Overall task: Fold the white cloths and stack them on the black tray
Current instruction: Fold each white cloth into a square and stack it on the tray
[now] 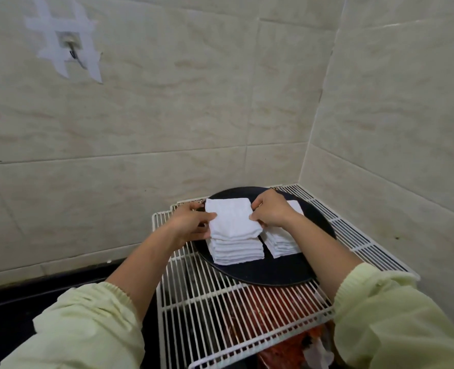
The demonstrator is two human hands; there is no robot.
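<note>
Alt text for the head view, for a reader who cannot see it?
The left hand and right hand grip a folded white cloth atop one cloth stack, beside a second stack, on a black tray on a wire rack.

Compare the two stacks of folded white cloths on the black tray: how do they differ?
The left stack is taller than the right stack. The left hand and right hand pinch the top cloth of the left stack, while the right stack is partly hidden by the right arm. Both are neatly folded white cloths resting on the black tray.
</note>
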